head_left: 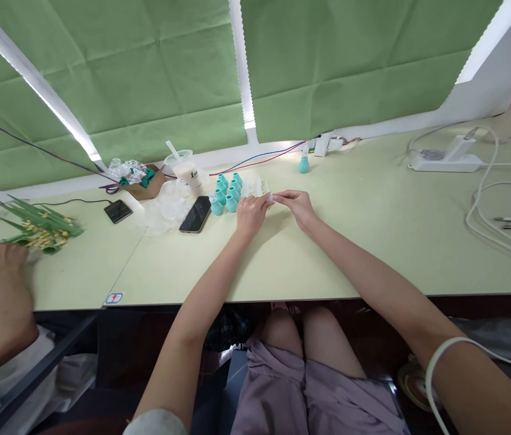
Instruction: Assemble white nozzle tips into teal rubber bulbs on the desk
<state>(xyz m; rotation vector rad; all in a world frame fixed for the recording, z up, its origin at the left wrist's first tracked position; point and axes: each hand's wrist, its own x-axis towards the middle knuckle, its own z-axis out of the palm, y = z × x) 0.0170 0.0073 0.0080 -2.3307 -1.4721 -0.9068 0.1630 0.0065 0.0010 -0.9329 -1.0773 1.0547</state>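
Note:
My left hand (250,212) and my right hand (295,205) meet over the pale green table (350,241), fingers pinched together on a small clear plastic piece (270,197) held between them. Just behind my left hand stands a cluster of several teal rubber bulbs (226,193), with a row of clear plastic parts (255,186) beside it. One more teal bulb (303,163) stands apart, farther back.
A black phone (196,214) lies left of the bulbs, by crumpled clear bags (167,208), a plastic drink cup (188,169) and a cardboard box (144,184). Another phone (118,211) lies farther left. A co-worker's hand (3,266) handles green artificial stems (42,228). A power strip (448,160) and white cables (495,211) occupy the right.

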